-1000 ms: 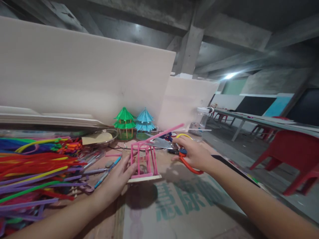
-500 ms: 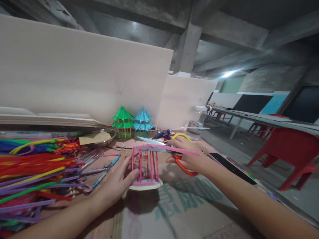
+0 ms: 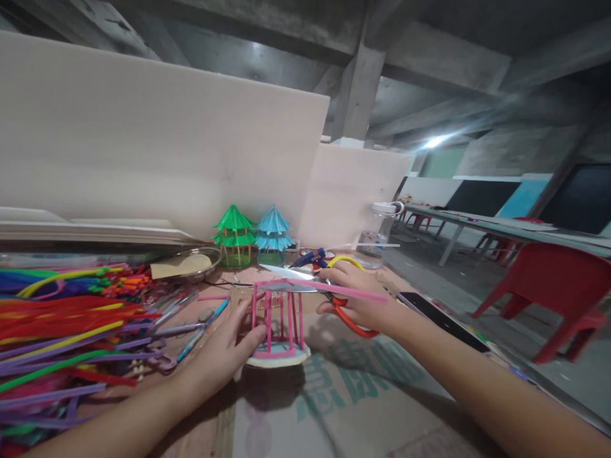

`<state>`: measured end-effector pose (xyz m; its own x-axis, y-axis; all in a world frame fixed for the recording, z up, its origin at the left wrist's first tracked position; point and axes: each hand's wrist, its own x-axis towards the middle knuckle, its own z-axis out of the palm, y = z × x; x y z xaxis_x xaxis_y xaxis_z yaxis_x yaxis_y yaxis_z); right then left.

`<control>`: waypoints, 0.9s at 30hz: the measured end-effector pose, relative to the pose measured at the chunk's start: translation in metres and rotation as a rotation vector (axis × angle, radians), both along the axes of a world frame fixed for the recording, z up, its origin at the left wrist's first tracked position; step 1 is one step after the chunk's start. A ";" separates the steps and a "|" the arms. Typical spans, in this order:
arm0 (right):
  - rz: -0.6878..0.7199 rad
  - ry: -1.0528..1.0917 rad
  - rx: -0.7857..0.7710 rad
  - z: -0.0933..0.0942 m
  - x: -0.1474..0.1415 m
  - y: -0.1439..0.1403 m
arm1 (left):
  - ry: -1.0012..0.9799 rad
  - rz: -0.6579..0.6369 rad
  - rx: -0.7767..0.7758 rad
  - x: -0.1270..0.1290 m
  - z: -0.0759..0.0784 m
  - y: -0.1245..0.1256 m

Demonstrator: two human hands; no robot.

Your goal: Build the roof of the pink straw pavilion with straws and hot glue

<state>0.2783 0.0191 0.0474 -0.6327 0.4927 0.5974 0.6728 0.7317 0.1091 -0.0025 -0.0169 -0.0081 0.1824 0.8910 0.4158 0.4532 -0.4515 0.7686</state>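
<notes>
Shiny metal scissor blades [image 3: 290,273], matt pink strip [image 3: 354,291], smooth cardboard [image 3: 372,416]

Large green Chinese characters [image 3: 358,375] stood on the cardboard sheet [image 3: 279,429], too blurred to read with certainty; smaller red characters [image 3: 274,304] showed between the posts of the pink pipe-cleaner frame [image 3: 268,324], and faint lettering [image 3: 434,445] marked the sheet's near edge, both illegible
</notes>
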 end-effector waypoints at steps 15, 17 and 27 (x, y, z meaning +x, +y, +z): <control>0.001 0.021 0.049 -0.002 -0.001 -0.001 | 0.016 -0.074 -0.046 -0.003 -0.005 0.003; -0.009 0.006 0.046 -0.001 -0.001 -0.002 | 0.012 -0.070 -0.020 -0.005 -0.007 0.004; -0.059 -0.033 -0.018 0.002 -0.002 -0.004 | 0.058 -0.059 -0.001 -0.006 -0.008 0.004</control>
